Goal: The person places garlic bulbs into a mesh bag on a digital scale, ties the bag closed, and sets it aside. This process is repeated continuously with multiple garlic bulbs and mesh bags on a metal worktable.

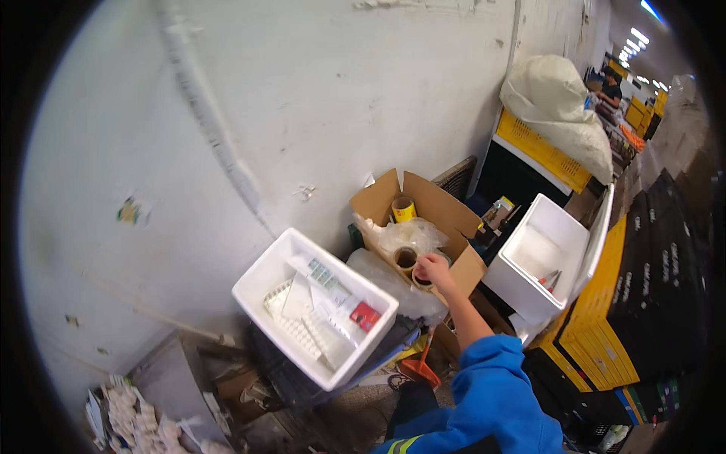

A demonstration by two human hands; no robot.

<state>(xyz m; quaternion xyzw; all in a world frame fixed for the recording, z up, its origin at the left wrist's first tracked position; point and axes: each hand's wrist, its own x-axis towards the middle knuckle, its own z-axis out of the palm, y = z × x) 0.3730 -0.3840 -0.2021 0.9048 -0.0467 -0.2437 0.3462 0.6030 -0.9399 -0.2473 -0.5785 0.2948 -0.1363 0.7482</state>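
Note:
My right hand (434,269) reaches into an open cardboard box (469,267), its fingers curled at the rim of a tape roll (421,281). Whether the fingers grip that roll is hidden from this angle. Another roll with a brown core (405,258) sits right beside it. Farther back in the box are a clear plastic bag (413,234) and a roll with a yellow label (404,210). My left hand is out of view.
A white foam box (351,363) with papers and a red packet (364,316) stands left. On the right, another foam box (510,284) holds red-handled pliers or cutters (551,280), near stacked yellow-and-black cartons (601,318). An orange dustpan (421,371) lies by my foot. A person (610,91) stands far off.

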